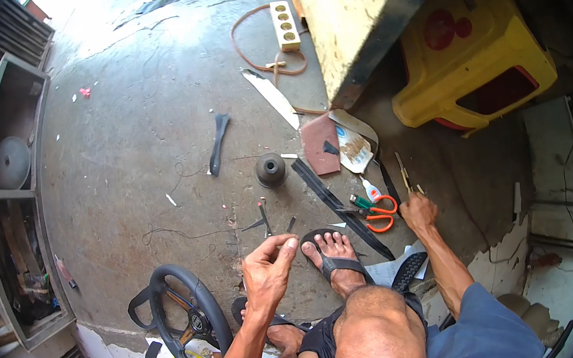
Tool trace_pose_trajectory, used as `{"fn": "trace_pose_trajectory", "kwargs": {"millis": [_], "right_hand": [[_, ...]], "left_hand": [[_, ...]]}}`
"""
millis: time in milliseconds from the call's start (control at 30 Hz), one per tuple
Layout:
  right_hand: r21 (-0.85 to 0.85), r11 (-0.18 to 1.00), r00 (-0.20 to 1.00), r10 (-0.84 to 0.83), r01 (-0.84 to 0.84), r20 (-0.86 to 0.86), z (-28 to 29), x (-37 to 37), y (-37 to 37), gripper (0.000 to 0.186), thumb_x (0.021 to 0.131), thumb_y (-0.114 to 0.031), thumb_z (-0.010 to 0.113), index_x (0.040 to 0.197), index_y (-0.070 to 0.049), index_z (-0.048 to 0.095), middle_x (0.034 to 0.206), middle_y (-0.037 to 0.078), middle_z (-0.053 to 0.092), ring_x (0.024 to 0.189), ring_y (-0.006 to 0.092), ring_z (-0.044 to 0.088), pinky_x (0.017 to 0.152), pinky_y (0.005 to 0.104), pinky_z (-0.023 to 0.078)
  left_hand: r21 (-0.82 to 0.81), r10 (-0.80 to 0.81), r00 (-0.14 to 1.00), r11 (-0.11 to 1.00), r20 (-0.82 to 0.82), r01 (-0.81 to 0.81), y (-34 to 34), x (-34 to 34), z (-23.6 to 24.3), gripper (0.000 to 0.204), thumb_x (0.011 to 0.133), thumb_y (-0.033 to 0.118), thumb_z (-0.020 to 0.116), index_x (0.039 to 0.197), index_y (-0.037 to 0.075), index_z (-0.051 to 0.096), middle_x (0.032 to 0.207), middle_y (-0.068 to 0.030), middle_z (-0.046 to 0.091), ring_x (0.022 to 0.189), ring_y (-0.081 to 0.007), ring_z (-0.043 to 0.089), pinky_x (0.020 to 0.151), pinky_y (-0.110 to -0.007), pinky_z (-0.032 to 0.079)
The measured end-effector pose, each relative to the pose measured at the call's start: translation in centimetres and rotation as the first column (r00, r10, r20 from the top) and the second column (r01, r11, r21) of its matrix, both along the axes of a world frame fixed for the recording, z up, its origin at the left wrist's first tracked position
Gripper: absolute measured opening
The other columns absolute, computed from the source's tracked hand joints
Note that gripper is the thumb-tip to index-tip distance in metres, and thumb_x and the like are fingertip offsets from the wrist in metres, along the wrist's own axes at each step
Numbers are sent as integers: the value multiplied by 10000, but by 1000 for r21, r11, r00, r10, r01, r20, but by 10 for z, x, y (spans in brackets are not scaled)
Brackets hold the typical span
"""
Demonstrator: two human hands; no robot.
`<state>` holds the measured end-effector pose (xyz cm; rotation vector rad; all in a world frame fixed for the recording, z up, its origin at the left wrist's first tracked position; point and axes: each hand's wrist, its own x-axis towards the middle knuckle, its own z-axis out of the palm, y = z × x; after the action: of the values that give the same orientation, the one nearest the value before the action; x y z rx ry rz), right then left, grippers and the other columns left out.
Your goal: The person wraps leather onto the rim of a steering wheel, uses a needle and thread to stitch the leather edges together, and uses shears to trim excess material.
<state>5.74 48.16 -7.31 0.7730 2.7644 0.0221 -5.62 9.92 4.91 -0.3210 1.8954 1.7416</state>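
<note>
My left hand [266,273] is raised above the floor near my sandalled foot [340,264]. Its thumb and forefinger are pinched together; whatever is between them is too small to make out. A short dark strip [291,224] shows just beyond the fingertips. Off to the right, my right hand [419,213] is closed around the near end of a slim metal tool [402,168] with a brass-coloured part. Beside that hand lie orange-handled scissors [383,214], a white glue bottle [371,190] and a long black strip [332,200].
A dark cone-shaped piece [271,172] stands mid-floor, with a black strap piece [218,144] beyond it. A black steering wheel [193,321] leans at lower left. Power strip [285,26], yellow plastic stool [470,56] and a cabinet [52,208] surround the floor area.
</note>
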Motion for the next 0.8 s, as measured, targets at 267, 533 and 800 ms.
{"fn": "trace_pose_trajectory", "kwargs": {"millis": [267, 533, 800], "right_hand": [[-949, 300, 957, -230, -101, -175, 126, -87, -134, 198, 943, -142, 707, 1047, 25, 725, 847, 77, 734, 741, 101, 675, 651, 278, 544], [-953, 144, 962, -11, -268, -272, 147, -127, -212, 239, 973, -157, 725, 1146, 7, 717, 928, 48, 724, 824, 74, 652, 708, 253, 546], [-961, -260, 990, -125, -91, -60, 125, -136, -230, 367, 936, -193, 773, 1263, -48, 692, 1080, 20, 681, 973, 107, 641, 845, 267, 505]], "left_hand": [[388, -27, 998, 921, 63, 0, -1, -3, -5, 203, 958, 171, 727, 1064, 2, 765, 1324, -137, 652, 1152, -181, 616, 929, -328, 520], [402, 282, 957, 871, 66, -284, -14, -9, 10, 211, 968, 141, 727, 1123, 0, 754, 1064, -77, 764, 1016, -130, 678, 922, -297, 525], [357, 294, 956, 894, -11, -271, -28, -3, 9, 185, 978, 131, 713, 1104, 2, 756, 1042, -64, 749, 1001, -121, 659, 924, -281, 506]]}}
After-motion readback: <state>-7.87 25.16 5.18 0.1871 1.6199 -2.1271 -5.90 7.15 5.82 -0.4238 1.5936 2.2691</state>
